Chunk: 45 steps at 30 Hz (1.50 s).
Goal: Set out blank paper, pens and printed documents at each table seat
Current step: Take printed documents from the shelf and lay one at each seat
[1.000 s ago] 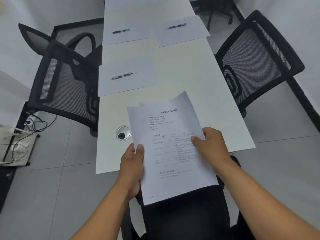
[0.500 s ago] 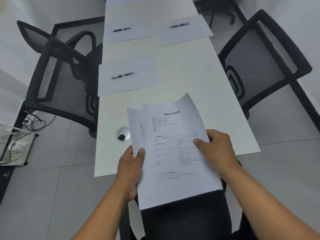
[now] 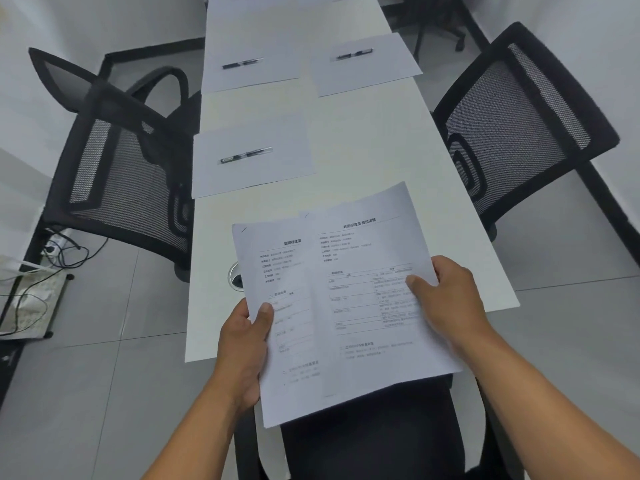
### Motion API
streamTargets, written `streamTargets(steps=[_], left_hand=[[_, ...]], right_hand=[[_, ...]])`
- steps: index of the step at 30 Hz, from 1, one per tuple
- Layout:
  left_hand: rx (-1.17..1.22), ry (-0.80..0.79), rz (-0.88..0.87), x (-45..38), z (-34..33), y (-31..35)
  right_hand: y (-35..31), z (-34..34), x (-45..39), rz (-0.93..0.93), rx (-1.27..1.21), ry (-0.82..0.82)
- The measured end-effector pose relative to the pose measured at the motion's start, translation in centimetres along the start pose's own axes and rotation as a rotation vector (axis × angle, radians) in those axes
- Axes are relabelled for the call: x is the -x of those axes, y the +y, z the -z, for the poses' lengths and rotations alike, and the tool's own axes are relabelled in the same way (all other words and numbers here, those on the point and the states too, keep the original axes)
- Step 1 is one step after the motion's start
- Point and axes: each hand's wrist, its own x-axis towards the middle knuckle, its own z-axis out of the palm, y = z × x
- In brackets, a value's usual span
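Two printed documents [image 3: 363, 306] are fanned apart above the near end of the bench [image 3: 363, 150], one slid left of the other. The left hand [image 3: 242, 344] pinches the lower left edge, thumb on top; the right hand [image 3: 446, 296] pinches the right edge of the upper document. Each grip is closed on paper. The likely slip: the sheets cling, so both come away together or one seat gets none; the limp paper could also buckle or drop to the floor. Three blank sheets lie in full view on the bench, the nearest [image 3: 252, 154] at the left, each with one pen [image 3: 246, 155] on it. Edges of more sheets show at the far end. Two chairs [image 3: 512, 119] flank the bench.
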Motion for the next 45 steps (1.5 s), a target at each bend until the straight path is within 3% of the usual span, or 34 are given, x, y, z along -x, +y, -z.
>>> streamTargets(steps=[15,34,45], left_hand=[[0.003,0.089,0.007,0.5,3.8,-0.6],[-0.071,0.018,0.039,0.1,2.2,-0.8],[-0.088,-0.004,0.023,0.0,1.4,-0.1]], right_hand=[[2.0,3.5,-3.7,-0.036,0.202,0.154],[2.2,1.1,-4.7,-0.007,0.260,0.053],[2.9,0.0,-4.6,-0.043,0.318,0.098]])
